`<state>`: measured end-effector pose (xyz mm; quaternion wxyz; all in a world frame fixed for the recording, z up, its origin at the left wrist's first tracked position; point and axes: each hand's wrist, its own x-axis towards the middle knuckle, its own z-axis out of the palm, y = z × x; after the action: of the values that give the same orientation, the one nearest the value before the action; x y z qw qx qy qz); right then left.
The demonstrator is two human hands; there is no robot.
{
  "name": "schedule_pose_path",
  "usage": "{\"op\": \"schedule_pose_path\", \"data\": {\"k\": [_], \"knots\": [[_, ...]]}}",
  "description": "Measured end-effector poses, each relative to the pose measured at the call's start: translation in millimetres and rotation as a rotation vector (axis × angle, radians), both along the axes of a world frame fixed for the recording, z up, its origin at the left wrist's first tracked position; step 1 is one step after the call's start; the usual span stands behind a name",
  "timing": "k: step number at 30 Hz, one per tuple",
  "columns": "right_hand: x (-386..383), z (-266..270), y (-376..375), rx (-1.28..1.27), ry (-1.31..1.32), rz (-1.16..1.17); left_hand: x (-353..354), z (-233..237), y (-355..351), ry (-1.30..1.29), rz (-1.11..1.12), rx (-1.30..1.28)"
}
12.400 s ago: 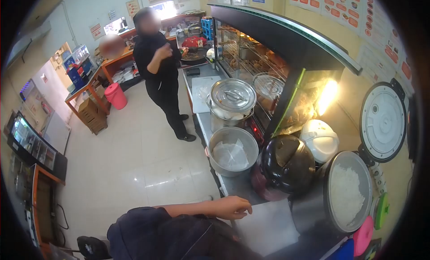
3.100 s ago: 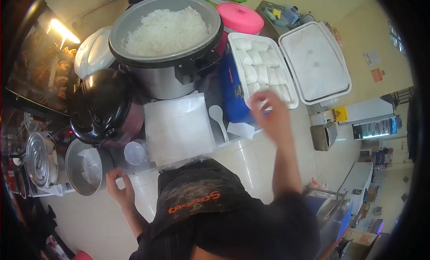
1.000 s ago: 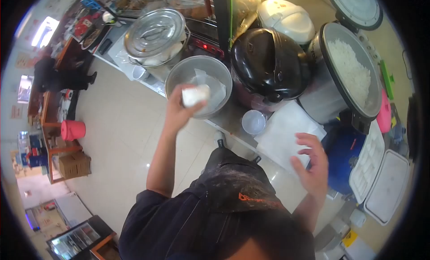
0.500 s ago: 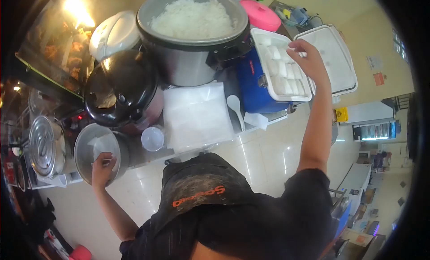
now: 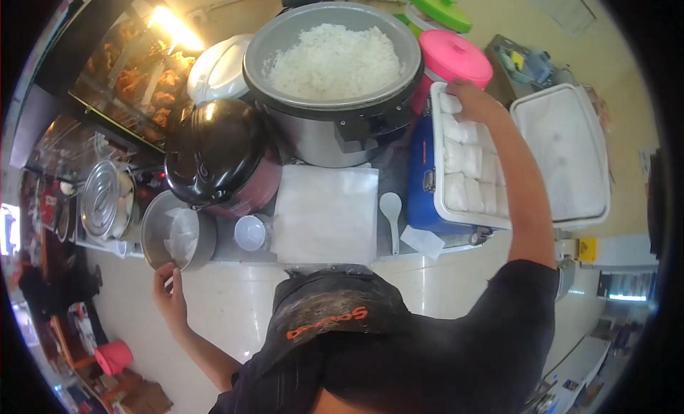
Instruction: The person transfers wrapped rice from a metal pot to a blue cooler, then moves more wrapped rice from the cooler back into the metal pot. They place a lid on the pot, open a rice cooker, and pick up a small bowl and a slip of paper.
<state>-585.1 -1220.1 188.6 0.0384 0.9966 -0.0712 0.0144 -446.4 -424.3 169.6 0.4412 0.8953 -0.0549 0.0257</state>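
My right hand [image 5: 470, 100] is over the far end of a blue cooler box [image 5: 420, 179], its bent fingers closed at a white wrapped packet [image 5: 449, 102]. Their tips are partly hidden. Rows of similar packets fill the box. My left hand [image 5: 169, 284] is by the near rim of a grey metal pot [image 5: 206, 236], fingers loosely curled and apart, with nothing visible in them. Inside that pot lie pale, clear-looking pieces [image 5: 182, 232]. A stack of white paper sheets [image 5: 328, 214] lies in front of me. Beside it is a white rice paddle [image 5: 391, 218].
A large cooker of white rice [image 5: 335, 65] stands at the back. Left of it are a dark-lidded cooker [image 5: 217, 154] and a lit case of fried food [image 5: 135, 86]. A small plastic cup [image 5: 250, 232], pink lidded container [image 5: 456, 58] and open cooler lid [image 5: 563, 150] are nearby.
My right hand has moved from above the cooler to its far corner and down onto a packet. My left hand has drawn back from inside the pot to its rim. The view has shifted.
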Motion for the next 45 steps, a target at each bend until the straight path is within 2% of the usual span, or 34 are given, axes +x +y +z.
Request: {"op": "schedule_pose_path", "data": {"k": [4, 5, 8, 11, 12, 13, 16, 17, 18, 19, 20, 21, 22, 23, 24, 26, 27, 30, 32, 34, 36, 38, 40, 44, 45], "knots": [[7, 24, 31, -0.034, 0.135, -0.065, -33, 4, 2, -0.011, 0.115, 0.041], [1, 17, 19, 0.087, 0.041, -0.014, -38, 5, 1, -0.014, 0.130, 0.032], [-16, 15, 1, 0.211, -0.145, 0.060, -51, 9, -16, -0.038, 0.158, 0.031], [-13, 73, 24, 0.163, -0.029, -0.120, -50, 21, -35, -0.086, 0.127, -0.037], [-20, 75, 14, 0.284, -0.187, -0.031, -47, 24, -42, -0.110, 0.112, -0.074], [-31, 76, -5, 0.411, -0.342, 0.061, -43, 26, -48, -0.156, 0.049, -0.135], [-39, 128, 44, 0.440, -0.293, 0.007, -36, 35, -86, -0.191, -0.178, -0.310], [-43, 129, 65, 0.766, -0.373, 0.084, -37, 46, -104, -0.131, -0.294, -0.347], [-39, 151, 109, 0.730, -0.255, 0.112, -36, 39, -116, -0.115, -0.477, -0.410], [-30, 152, 163, 0.854, -0.343, 0.133, -39, 44, -132, -0.139, -0.619, -0.381], [-15, 162, 216, 0.948, -0.213, 0.159, -38, 59, -150, -0.091, -0.812, -0.431], [-3, 169, 265, 1.033, -0.080, 0.177, -47, 70, -167, 0.168, -0.857, -0.615], [6, 154, 303, 1.139, -0.081, 0.207, -50, 68, -179, 0.216, -0.932, -0.707], [8, 144, 336, 1.118, -0.003, 0.198, -54, 64, -188, 0.241, -0.959, -0.769], [11, 123, 365, 1.145, -0.016, 0.253, -52, 63, -185, 0.308, -0.935, -0.713], [21, 109, 415, 1.148, 0.094, 0.203, -46, 59, -177, 0.444, -0.904, -0.623], [25, 92, 431, 1.196, 0.099, 0.161, -39, 56, -165, 0.538, -0.879, -0.667], [34, 75, 453, 1.214, 0.082, 0.119, -29, 14, -124, 0.703, -0.771, -0.687], [38, 71, 456, 1.223, 0.035, 0.116, -19, 5, -89, 0.764, -0.604, -0.719], [28, 64, 447, 1.254, -0.048, 0.094, -3, -12, -51, 0.582, -0.382, -0.668], [16, 65, 439, 1.311, -0.101, 0.001, 25, -17, -18, 0.280, -0.216, -0.672], [4, 65, 429, 1.317, -0.143, -0.082, 63, -8, 16, 0.052, -0.164, -0.204], [-7, 61, 421, 1.333, -0.190, -0.130, 95, -3, 36, 0.030, -0.183, 0.057], [-17, 55, 412, 1.338, -0.274, -0.186, 132, -17, 41, 0.104, -0.339, 0.507], [-19, 55, 412, 1.339, -0.295, -0.191, 139, -36, 49, 0.274, -0.390, 0.600]]}}
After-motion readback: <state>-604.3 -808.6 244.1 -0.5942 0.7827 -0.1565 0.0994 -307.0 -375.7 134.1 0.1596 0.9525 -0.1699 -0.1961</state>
